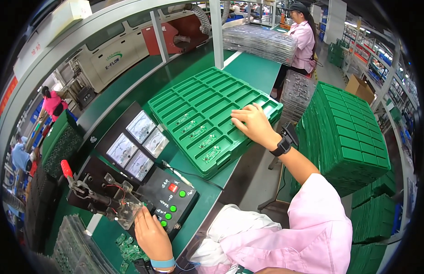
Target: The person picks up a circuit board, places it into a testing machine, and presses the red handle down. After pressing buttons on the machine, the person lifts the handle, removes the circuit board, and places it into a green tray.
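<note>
My right hand (254, 124) lies flat, fingers spread, on the near right corner of a green compartment tray (207, 86) stack on the green bench. Several small green circuit boards (197, 132) lie in the tray's near pockets. My left hand (151, 234) rests on a black test box (168, 201) with a red button and green buttons, fingers touching a clear clamp fixture (125, 208) with a red-handled lever (66, 169). Whether a board sits under the clamp is hidden. Loose small boards (130, 251) lie beside my left wrist.
Three analogue meters (138, 144) sit on the black panel behind the box. A tall stack of green trays (346, 132) stands to my right, with more stacks lower down (374, 219). Clear trays (260, 42) are piled at the bench's far end, where another person in pink (303, 41) stands.
</note>
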The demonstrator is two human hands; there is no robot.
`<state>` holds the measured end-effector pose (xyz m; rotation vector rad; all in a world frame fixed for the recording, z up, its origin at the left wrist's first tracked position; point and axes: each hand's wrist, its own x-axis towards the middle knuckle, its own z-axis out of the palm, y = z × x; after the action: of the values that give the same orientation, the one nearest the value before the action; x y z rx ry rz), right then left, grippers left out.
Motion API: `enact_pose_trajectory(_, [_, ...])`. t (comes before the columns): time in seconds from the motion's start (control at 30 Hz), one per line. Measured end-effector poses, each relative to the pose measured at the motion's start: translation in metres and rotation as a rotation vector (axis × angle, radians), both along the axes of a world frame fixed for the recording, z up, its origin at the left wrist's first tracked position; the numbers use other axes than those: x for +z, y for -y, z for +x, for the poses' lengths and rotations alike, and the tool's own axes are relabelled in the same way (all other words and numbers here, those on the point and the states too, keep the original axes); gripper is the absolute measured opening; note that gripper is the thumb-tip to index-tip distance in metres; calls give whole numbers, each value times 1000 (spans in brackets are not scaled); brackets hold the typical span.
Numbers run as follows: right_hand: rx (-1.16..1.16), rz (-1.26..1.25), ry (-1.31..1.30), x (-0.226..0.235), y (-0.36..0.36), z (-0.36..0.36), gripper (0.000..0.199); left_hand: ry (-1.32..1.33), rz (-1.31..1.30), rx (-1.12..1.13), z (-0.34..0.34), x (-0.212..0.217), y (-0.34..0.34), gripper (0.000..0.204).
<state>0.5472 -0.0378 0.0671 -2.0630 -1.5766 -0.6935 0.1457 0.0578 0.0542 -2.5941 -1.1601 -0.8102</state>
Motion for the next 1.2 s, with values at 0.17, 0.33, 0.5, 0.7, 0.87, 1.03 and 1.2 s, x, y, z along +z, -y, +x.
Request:
enact_pose_trajectory(0.17, [415, 29, -114, 50, -48, -80, 18, 12, -129, -5, -9, 4, 2, 41])
enact_pose_trajectory(0.33, [953, 274, -83, 93, -111, -201, 40, 101, -231, -98, -13, 2, 1, 49])
enact_pose_trajectory(0.5, [983, 256, -420, 143, -184, -270, 43, 90, -245, -100, -6, 5, 8, 59])
enact_pose_trajectory(0.7, [895, -227, -643, 158, -221, -290, 43, -12, -207, -96, -19, 7, -1, 83])
enact_pose_trajectory(0.87, [937, -273, -587, 167, -207, -274, 51, 90, -232, -71, -8, 1, 3, 93])
enact_pose_trajectory(1.03, [1153, -372, -795, 143, -260, -246, 51, 261, -118, -106, -6, -34, 4, 95])
enact_pose_trajectory(1.2, [1204, -63, -581, 130, -262, -246, 48, 238, -193, -28, 2, -38, 34, 99])
